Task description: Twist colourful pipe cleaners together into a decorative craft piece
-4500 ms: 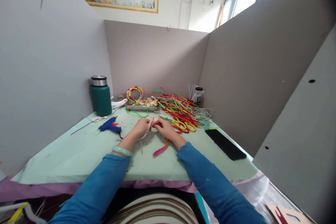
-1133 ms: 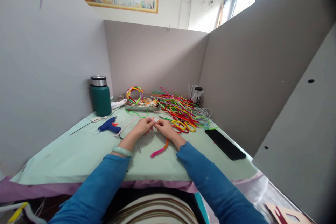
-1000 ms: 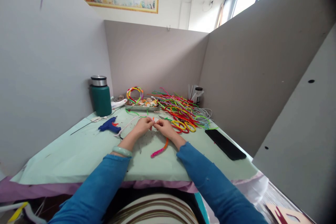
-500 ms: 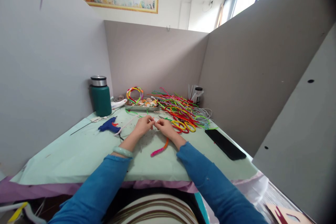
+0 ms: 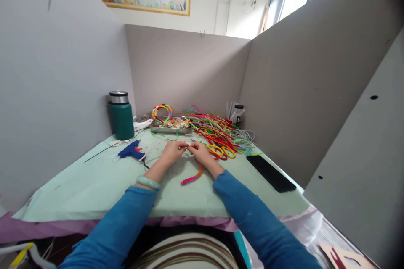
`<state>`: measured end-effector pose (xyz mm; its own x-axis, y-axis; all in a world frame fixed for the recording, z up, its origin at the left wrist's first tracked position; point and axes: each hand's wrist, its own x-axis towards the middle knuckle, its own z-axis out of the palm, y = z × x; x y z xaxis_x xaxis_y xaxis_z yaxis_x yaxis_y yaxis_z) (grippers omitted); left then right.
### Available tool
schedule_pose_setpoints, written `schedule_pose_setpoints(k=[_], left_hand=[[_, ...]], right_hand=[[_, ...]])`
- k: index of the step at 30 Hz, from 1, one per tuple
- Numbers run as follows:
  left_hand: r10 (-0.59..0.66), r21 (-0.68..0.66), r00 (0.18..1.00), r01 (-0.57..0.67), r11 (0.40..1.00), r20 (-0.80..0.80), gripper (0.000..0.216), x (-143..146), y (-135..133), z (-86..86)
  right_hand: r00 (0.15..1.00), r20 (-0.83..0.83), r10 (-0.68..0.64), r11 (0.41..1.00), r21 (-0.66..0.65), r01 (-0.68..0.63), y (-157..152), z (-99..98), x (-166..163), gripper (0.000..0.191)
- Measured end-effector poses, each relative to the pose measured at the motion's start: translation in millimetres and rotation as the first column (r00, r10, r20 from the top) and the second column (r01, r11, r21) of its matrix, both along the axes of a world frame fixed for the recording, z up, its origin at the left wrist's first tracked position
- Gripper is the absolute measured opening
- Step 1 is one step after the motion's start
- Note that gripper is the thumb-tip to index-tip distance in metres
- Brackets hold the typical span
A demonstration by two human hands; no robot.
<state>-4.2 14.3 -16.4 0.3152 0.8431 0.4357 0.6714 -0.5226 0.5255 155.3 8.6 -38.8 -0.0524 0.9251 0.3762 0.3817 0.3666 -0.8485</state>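
My left hand (image 5: 174, 150) is closed in a pinch over the middle of the table. A pale pink pipe cleaner (image 5: 155, 149) trails from it toward the blue glue gun (image 5: 131, 150). Close beside it, fingertips nearly touching, my right hand (image 5: 199, 152) pinches too; the small part between the fingers is mostly hidden. From under my right hand curves a strip wound in orange and hot pink pipe cleaner (image 5: 192, 180), its pink end toward me. Red-and-yellow-handled scissors (image 5: 229, 152) lie just right of my right hand.
A heap of coloured pipe cleaners (image 5: 217, 130) spreads at the back right. Behind my hands stands a metal tray (image 5: 172, 130) of small pieces with a colourful wound hoop (image 5: 152, 114). A green bottle (image 5: 122, 119) is at left, a black phone (image 5: 270, 173) at right. Grey partitions (image 5: 189, 67) enclose the table.
My left fingers have shifted slightly and straightened at the pinch. The pale pink pipe cleaner has swung a little near the glue gun. Both hands stay in nearly the same place.
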Motion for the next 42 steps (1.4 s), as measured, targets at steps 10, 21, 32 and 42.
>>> schedule_pose_setpoints(k=[10, 21, 32, 42], left_hand=[[0.05, 0.012, 0.99, -0.049, 0.999, -0.13, 0.024, 1, -2, 2.5], [0.064, 0.026, 0.985, -0.061, 0.998, -0.161, 0.022, 1, 3, -1.1], [0.03, -0.072, 0.992, -0.039, 0.997, -0.123, 0.023, 1, -1, 2.2], [-0.013, -0.227, 1.0, 0.011, 0.974, -0.006, 0.024, 4, -7, 7.0]], right_hand=[[0.999, 0.047, -0.012, 1.0, 0.016, 0.011, 0, -0.3, 0, 0.015], [0.998, 0.064, -0.026, 0.999, 0.029, 0.024, -1, 0.6, -1, 0.017], [0.995, 0.094, -0.035, 0.996, 0.084, 0.027, -5, 0.1, -1, 0.015], [0.996, 0.089, 0.019, 0.989, 0.144, -0.032, -4, -1.4, 1, 0.013]])
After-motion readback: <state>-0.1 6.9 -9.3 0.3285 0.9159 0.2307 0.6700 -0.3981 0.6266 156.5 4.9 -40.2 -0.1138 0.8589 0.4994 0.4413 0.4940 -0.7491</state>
